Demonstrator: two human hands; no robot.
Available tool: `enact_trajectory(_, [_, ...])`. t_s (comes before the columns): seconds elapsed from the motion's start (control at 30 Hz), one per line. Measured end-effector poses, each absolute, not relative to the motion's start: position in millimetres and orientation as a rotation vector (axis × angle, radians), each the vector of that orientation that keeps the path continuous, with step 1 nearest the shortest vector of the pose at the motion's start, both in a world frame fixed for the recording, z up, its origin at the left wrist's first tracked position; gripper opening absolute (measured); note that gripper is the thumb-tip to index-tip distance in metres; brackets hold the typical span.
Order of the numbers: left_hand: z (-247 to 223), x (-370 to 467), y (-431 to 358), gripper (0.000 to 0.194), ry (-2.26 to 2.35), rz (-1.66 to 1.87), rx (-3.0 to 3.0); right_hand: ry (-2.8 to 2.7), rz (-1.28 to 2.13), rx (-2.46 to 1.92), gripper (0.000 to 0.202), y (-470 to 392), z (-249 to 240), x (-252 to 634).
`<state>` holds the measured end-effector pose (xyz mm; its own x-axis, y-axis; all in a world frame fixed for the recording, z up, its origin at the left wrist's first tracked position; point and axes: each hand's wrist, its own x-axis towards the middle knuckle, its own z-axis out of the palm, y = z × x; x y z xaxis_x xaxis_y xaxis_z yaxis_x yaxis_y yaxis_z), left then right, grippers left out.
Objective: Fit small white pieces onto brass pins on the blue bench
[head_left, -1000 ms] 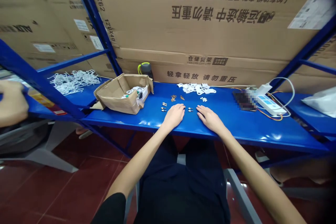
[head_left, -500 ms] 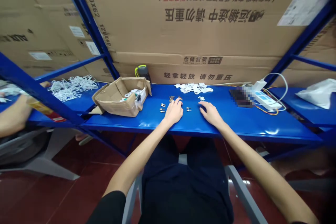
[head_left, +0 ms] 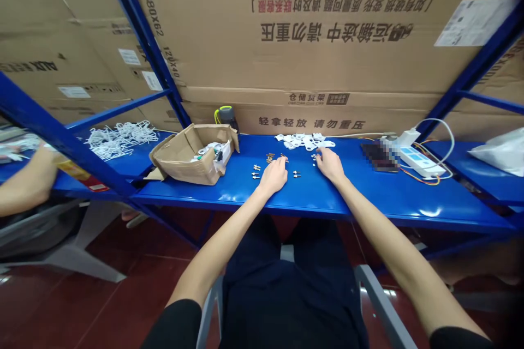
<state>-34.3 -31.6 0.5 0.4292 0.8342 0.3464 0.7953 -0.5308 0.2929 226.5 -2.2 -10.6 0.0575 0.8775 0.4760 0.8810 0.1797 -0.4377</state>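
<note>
My left hand rests on the blue tabletop with its fingers closed in a pinch around a small brown screw-like pin, mostly hidden by the fingertips. Just beyond it lie more brown pins. Small pins with white collars lie to its left, and two similar collared pins lie to its right. My right hand is bent over small white pieces, thumb and fingertips drawn close together. Whatever sits between them is too small to make out.
White plastic parts lie behind my hands. A cardboard box with mixed items stands left, a dark bottle-like object behind it. A power strip with cables lies right. Beyond the blue post, another person's arm works near white hooks.
My right hand has moved forward onto the small white pieces, and its fingers have drawn together. My left hand stays nearly in place among the pins. The view has shifted slightly.
</note>
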Motion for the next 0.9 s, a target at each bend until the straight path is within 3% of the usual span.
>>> enact_trajectory(0.1, [3.3,-36.7,-27.7,0.047,1.486,0.736,2.537,-1.764,0.013,-1.637,0.034,-3.3,-10.9,229.3])
enact_trajectory(0.4, [7.6,-30.2,-1.6,0.024,1.548,0.721,2.427,-1.919,0.225,-1.498,0.027,-21.7,-7.2,239.9])
enact_trajectory(0.9, [16.4,-14.6,-5.5,0.017,1.36,0.854,2.405,-1.911,0.31,-1.347,0.02,-26.2,-4.9,230.7])
